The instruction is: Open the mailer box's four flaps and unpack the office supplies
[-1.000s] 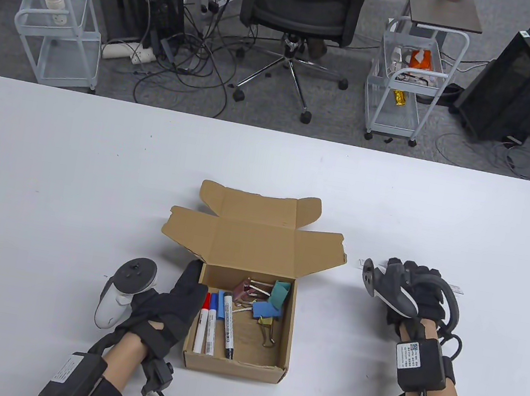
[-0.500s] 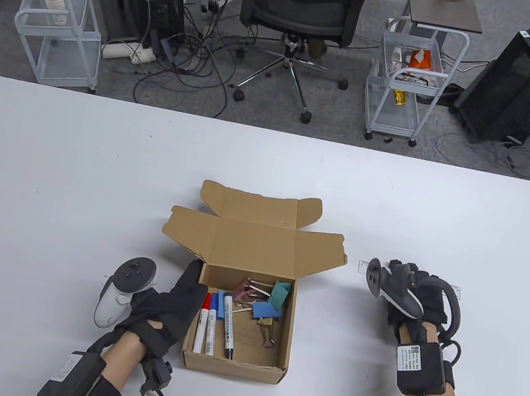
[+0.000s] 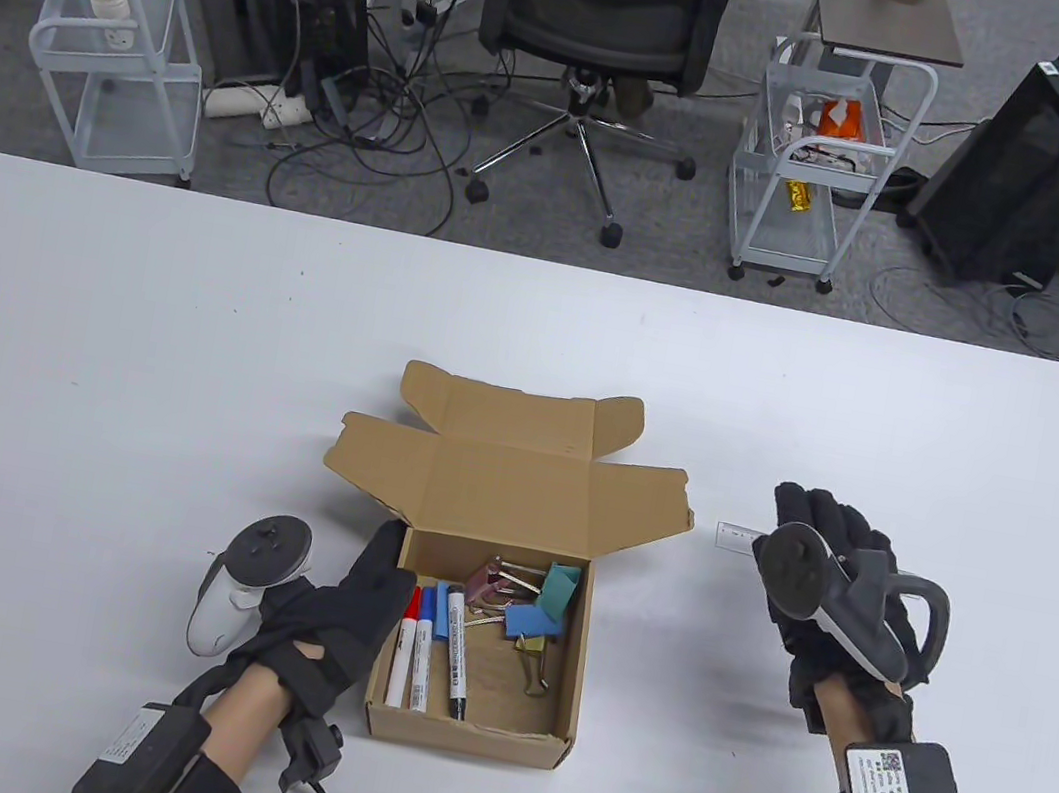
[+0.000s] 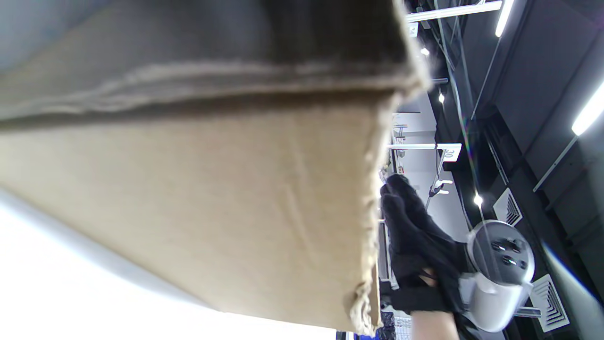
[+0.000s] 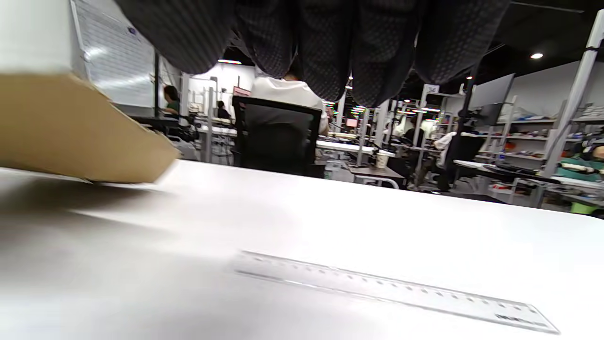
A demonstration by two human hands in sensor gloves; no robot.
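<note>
Table (image 3: pixel 141 352); ruler (image 5: pixel 391 293) bare wrist-side only.

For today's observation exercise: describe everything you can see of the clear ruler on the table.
The clear ruler is a long, thin strip of see-through plastic with fine graduation marks along one edge. It lies flat on the white table, to the right of the mailer box and apart from it. The right hand is above it, fingers not gripping it.

Even, bright overhead light falls on the white table (image 3: pixel 145 332) in the table view, with soft shadows. In the left wrist view the brown cardboard box wall (image 4: pixel 212 198) is blurred and ceiling strips glare. The right wrist view smears the clear plastic ruler (image 5: pixel 391 290).
</note>
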